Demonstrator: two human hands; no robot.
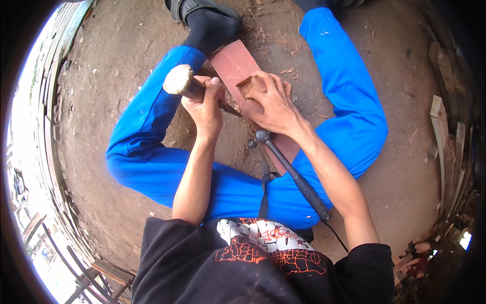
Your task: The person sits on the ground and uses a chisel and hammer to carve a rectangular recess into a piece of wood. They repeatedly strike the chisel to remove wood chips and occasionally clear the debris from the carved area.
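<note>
Left hand (205, 104) first: its fingers (215, 87) are curled tight around a thick wooden handle (181, 81), thumb side up, knuckles toward the camera. The handle's pale cut end points up and to the left, away from those fingers; its other end disappears under the hand, and what looks like a thin dark blade (232, 110) pokes out on the right side of the fist, aimed at the board. So the tool's long axis runs from upper left down to lower right, straight toward the other hand.

Right hand (271, 104) now: fingers spread and pressed flat, palm down, pinning a reddish wooden board (235, 63). Just beyond its fingertips (260, 80) sits a shallow rough pocket (247, 87) cut into the board, chips inside it. The pocket lies between the two hands, just right of the left fist, touching the right fingertips.

The board's long axis runs from the upper left, near a dark boot (210, 23), down under the right wrist toward the lap. A hammer (283, 162) lies free across the blue trousers (349, 101) just below the right wrist, head nearest that hand, grip pointing away to the lower right. Neither hand touches it; the right one is nearer.
</note>
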